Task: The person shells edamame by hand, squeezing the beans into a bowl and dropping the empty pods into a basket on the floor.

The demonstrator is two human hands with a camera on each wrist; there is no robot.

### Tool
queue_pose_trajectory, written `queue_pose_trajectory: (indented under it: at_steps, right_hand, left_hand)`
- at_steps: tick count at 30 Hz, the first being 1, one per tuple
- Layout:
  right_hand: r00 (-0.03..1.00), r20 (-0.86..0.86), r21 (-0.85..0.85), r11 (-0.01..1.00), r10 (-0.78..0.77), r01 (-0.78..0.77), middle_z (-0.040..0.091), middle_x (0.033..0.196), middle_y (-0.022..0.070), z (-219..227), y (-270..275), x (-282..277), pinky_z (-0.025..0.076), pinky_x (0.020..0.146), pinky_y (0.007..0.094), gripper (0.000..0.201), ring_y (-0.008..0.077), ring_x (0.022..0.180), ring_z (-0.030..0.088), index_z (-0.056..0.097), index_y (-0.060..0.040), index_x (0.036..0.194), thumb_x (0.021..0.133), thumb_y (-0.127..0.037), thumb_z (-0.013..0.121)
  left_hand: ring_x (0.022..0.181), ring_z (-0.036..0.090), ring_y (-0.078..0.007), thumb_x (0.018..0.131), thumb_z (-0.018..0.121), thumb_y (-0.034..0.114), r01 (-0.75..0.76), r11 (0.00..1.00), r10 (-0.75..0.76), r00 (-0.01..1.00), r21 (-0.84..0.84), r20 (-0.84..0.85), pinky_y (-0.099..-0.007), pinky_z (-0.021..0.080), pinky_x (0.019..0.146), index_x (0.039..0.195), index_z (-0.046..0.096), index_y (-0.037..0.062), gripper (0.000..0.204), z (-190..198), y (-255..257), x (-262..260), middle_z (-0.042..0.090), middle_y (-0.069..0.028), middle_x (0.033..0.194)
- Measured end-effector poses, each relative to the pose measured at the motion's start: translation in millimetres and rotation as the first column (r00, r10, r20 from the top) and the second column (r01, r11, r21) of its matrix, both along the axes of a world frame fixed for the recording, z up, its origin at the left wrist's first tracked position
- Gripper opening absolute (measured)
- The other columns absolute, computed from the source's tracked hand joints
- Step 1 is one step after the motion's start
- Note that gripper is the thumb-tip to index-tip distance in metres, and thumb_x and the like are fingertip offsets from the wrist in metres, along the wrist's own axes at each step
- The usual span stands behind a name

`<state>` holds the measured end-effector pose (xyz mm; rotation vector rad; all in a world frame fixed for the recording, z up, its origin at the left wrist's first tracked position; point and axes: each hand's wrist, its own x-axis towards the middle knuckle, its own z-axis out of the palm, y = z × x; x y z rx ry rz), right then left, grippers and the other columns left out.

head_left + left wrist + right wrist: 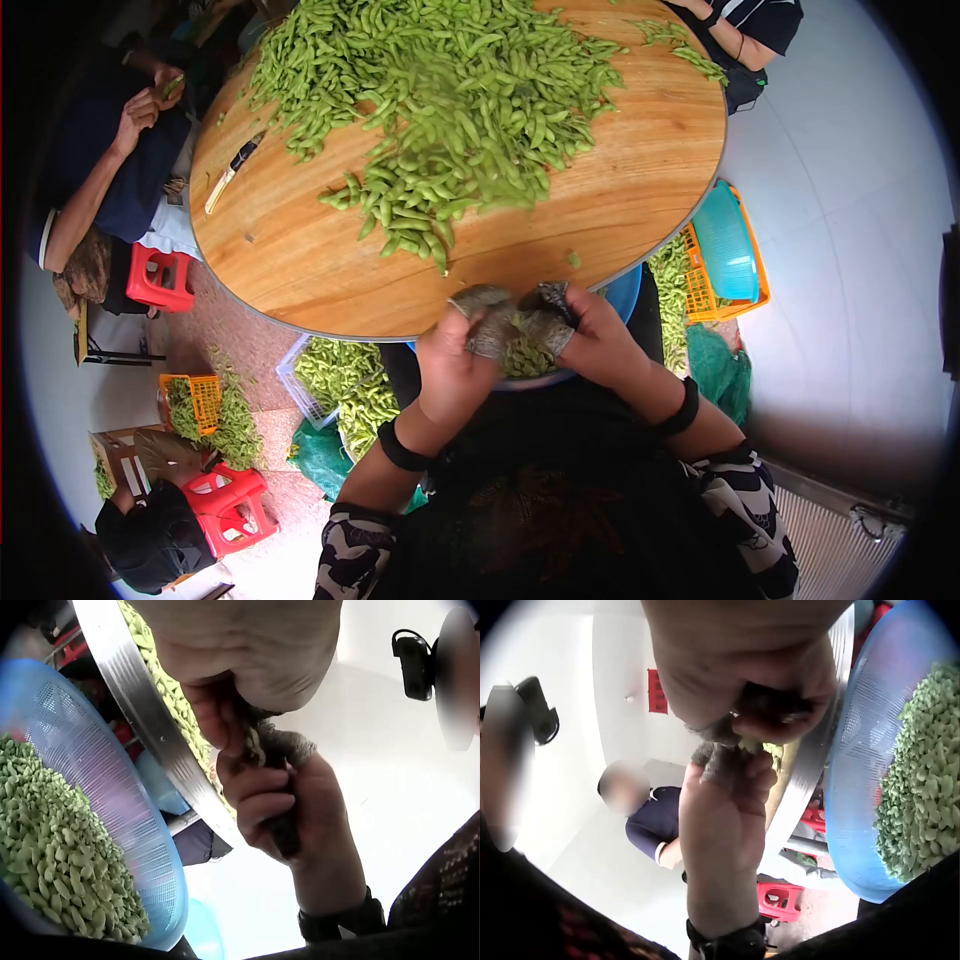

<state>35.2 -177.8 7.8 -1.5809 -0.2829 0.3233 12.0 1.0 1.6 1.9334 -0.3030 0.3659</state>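
Observation:
My left hand (pixel 455 365) and right hand (pixel 605 345) meet over a blue mesh basket (pixel 166 889) of shelled green beans (pixel 67 862) at the table's near edge. Grey coverings (pixel 718 766) wrap the thumbs and some fingertips. In the left wrist view, the left fingers pinch a small pale green pod (pixel 256 746), mostly hidden by the hands. Curled right fingers grip a dark handle-like tool (pixel 286 834); its working end is hidden. Beyond the hands, a large heap of green soybean pods (pixel 440 80) covers much of the round wooden table (pixel 300 270).
A knife (pixel 235 172) lies at the table's left. Orange crates (pixel 748 300), a teal basket (pixel 725 240) and a pale crate (pixel 300 385) of pods stand on the floor. Red stools (pixel 160 280) and seated people (pixel 120 170) are to the left; another person (pixel 760 35) sits far right.

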Motion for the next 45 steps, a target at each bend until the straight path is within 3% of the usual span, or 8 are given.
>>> queue_pose_trajectory:
  at_steps: [9, 15, 20, 24, 27, 30, 39, 45]
  right_hand:
    - [0.789, -0.594, 0.319, 0.947, 0.158, 0.051, 0.060, 0.074, -0.0010, 37, -1, 9, 0.037, 0.051, 0.0213, 0.011, 0.0037, 0.057, 0.047, 0.063, -0.0035, 0.097, 0.087, -0.008, 0.063]
    - [0.990, -0.086, 0.027, 0.993, -0.114, 0.116, 0.062, 0.075, 0.0020, 12, 7, 4, 0.047, 0.060, 0.0253, 0.017, 0.0076, 0.065, 0.055, 0.060, -0.0014, 0.097, 0.081, -0.002, 0.067]
    - [0.901, 0.433, -0.297, 0.945, 0.003, 0.139, 0.064, 0.081, 0.0135, 8, 5, -5, 0.052, 0.067, 0.0341, 0.030, 0.0292, 0.075, 0.065, 0.060, -0.0017, 0.099, 0.070, -0.004, 0.070]
    - [0.799, 0.600, -0.437, 0.849, 0.030, 0.297, 0.064, 0.081, 0.0112, 14, 6, -5, 0.051, 0.067, 0.0294, 0.024, 0.0229, 0.074, 0.066, 0.064, -0.0041, 0.097, 0.076, -0.011, 0.075]
    - [0.823, 0.560, -0.438, 0.876, 0.089, 0.204, 0.065, 0.080, 0.0086, 7, 1, -6, 0.051, 0.067, 0.0309, 0.027, 0.0201, 0.074, 0.065, 0.064, -0.0031, 0.101, 0.078, -0.014, 0.075]
    - [0.985, 0.145, -0.214, 0.975, 0.089, -0.057, 0.066, 0.085, 0.0070, 13, 0, -3, 0.051, 0.068, 0.0283, 0.028, 0.0134, 0.077, 0.062, 0.064, -0.0026, 0.103, 0.080, -0.017, 0.073]
    - [0.887, -0.366, 0.111, 0.960, 0.280, -0.257, 0.066, 0.091, -0.0003, 13, -13, 7, 0.050, 0.074, 0.0255, 0.030, 0.0048, 0.081, 0.056, 0.063, -0.0016, 0.110, 0.084, -0.016, 0.069]
    - [0.855, 0.443, -0.696, 0.705, 0.269, 0.139, 0.065, 0.084, 0.0117, 20, -19, -6, 0.052, 0.064, 0.0392, 0.024, 0.0312, 0.075, 0.063, 0.064, -0.0013, 0.097, 0.079, -0.014, 0.072]
  left_hand:
    - [0.084, 0.070, -0.0268, 0.081, 0.070, 0.002, -0.088, 0.992, 0.067, 0.975, 0.093, 0.213, -0.0307, 0.055, 0.074, 0.108, 0.063, 0.0022, 0.028, 15, 6, -5, 0.070, -0.0136, 0.096]
    - [0.081, 0.070, -0.0231, 0.086, 0.064, 0.000, 0.006, 0.997, -0.012, 0.997, 0.073, 0.075, -0.0303, 0.055, 0.071, 0.109, 0.062, 0.0017, 0.024, 13, 9, -11, 0.070, -0.0115, 0.093]
    - [0.073, 0.066, -0.0149, 0.092, 0.055, -0.002, -0.102, 0.769, -0.321, 0.793, -0.631, -0.518, -0.0255, 0.052, 0.064, 0.111, 0.057, -0.0002, 0.020, 13, 18, -4, 0.067, -0.0085, 0.090]
    - [0.073, 0.064, -0.0129, 0.091, 0.055, -0.003, -0.039, 0.951, -0.089, 0.916, -0.307, -0.392, -0.0266, 0.052, 0.065, 0.111, 0.058, 0.0004, 0.021, 10, 14, -10, 0.067, -0.0077, 0.089]
    - [0.080, 0.070, -0.0281, 0.086, 0.061, 0.000, 0.017, 1.000, -0.018, 0.996, -0.009, -0.092, -0.0311, 0.054, 0.073, 0.113, 0.057, 0.0015, 0.027, 10, 12, -9, 0.069, -0.0126, 0.092]
    - [0.075, 0.058, -0.0069, 0.088, 0.052, -0.004, 0.134, 0.991, -0.134, 0.991, -0.025, 0.007, -0.0219, 0.047, 0.064, 0.117, 0.055, 0.0020, 0.029, 12, 14, -8, 0.064, -0.0045, 0.095]
    - [0.103, 0.060, -0.0168, 0.087, 0.050, -0.008, 0.218, 0.853, -0.440, 0.790, -0.474, -0.427, -0.0309, 0.050, 0.084, 0.128, 0.047, 0.0038, 0.042, 6, 8, -11, 0.061, -0.0076, 0.117]
    - [0.090, 0.065, -0.0171, 0.087, 0.058, -0.004, 0.075, 0.988, -0.100, 0.975, -0.132, -0.196, -0.0283, 0.052, 0.077, 0.121, 0.054, 0.0038, 0.035, 4, 20, -15, 0.067, -0.0074, 0.100]
